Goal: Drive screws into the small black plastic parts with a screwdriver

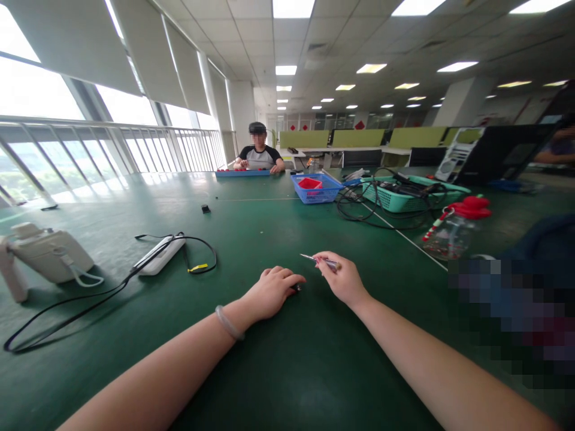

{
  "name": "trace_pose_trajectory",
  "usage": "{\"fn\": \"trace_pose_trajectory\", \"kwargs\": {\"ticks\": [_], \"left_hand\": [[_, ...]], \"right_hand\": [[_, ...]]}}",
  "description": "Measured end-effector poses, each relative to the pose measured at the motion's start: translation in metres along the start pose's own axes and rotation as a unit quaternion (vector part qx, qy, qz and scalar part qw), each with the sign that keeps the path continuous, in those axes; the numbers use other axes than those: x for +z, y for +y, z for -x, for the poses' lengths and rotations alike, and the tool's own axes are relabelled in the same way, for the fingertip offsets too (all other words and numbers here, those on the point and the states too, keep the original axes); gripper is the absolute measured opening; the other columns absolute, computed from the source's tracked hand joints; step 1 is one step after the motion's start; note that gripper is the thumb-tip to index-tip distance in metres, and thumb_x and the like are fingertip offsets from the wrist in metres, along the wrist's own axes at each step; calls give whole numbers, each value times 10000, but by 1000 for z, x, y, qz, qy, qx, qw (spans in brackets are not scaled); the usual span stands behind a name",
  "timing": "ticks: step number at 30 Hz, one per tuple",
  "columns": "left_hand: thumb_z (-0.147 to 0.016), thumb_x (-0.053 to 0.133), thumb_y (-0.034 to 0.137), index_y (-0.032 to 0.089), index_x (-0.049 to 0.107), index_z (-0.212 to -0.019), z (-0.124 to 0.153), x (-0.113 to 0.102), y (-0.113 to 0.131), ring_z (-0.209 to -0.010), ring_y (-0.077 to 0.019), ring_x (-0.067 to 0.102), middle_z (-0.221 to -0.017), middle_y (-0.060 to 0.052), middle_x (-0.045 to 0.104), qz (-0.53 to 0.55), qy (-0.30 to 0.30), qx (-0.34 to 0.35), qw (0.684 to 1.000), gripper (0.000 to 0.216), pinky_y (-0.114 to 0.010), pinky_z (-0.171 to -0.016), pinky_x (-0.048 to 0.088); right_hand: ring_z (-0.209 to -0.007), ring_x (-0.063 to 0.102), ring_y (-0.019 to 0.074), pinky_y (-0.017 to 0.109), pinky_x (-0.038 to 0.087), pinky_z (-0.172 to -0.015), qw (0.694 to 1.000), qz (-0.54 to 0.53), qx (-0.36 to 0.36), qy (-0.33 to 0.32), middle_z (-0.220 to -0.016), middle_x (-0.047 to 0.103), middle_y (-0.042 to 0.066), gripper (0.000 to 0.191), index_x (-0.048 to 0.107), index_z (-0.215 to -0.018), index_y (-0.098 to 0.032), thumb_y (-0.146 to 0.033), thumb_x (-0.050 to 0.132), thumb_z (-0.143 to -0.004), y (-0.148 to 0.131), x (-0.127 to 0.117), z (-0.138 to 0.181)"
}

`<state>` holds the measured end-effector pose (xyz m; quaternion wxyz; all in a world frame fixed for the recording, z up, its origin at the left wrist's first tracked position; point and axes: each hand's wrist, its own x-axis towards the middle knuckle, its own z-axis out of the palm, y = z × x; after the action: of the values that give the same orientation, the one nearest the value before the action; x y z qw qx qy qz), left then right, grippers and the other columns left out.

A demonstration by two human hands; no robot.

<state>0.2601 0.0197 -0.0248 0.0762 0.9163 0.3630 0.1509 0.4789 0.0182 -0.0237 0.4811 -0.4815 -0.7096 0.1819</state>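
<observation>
My left hand (pixel 272 291) rests on the green table (pixel 251 233) with its fingers curled over a small dark part (pixel 297 288) that I cannot make out. A clear bangle (pixel 228 323) circles that wrist. My right hand (pixel 342 277) hovers just to the right, pinching a thin screwdriver (pixel 314 259) whose metal tip points left, above and close to the left fingertips.
A white power strip (pixel 160 255) with a black cable lies at left, beside a white device (pixel 49 252). A blue basket (pixel 315 188), a teal basket (pixel 406 196) with cables and a clear bottle with a red lid (pixel 454 229) stand behind. A person (pixel 259 154) sits at the far end.
</observation>
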Motion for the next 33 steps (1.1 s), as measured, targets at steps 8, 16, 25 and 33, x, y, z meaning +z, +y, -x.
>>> {"fn": "trace_pose_trajectory", "kwargs": {"ticks": [8, 16, 25, 33], "left_hand": [[-926, 371, 167, 327, 608, -1193, 99, -35, -40, -1182, -215, 508, -1257, -26, 588, -23, -20, -83, 996, 391, -471, -1097, 324], [-812, 564, 528, 269, 661, -1136, 195, -70, -127, -1176, -277, 561, -1242, -72, 643, -35, 10, -198, 980, 426, -401, -1024, 446], [-820, 448, 556, 191, 568, -1205, 216, -94, -133, -1022, -247, 644, -1210, -99, 650, 9, 169, -327, 930, 543, -352, -874, 528], [-870, 374, 472, 233, 598, -1212, 244, -94, -154, -1166, -233, 597, -1273, -50, 631, -49, 144, -272, 950, 474, -377, -1008, 477]], "right_hand": [[-682, 611, 159, 250, 435, -572, 998, 39, -31, -26, -845, 692, 26, 217, 682, -946, -217, -347, 512, -916, -5, -2, 1], [-787, 644, 178, 250, 467, -620, 997, 54, -48, -40, -913, 703, 35, 193, 681, -963, -225, -312, 518, -909, -8, 2, 3], [-801, 644, 178, 266, 496, -677, 993, 80, -62, -52, -925, 707, 35, 187, 685, -979, -230, -277, 524, -899, -9, 2, 4], [-798, 652, 171, 263, 499, -694, 993, 81, -68, -45, -932, 713, 29, 174, 686, -972, -234, -265, 537, -887, -5, 4, 2]]}}
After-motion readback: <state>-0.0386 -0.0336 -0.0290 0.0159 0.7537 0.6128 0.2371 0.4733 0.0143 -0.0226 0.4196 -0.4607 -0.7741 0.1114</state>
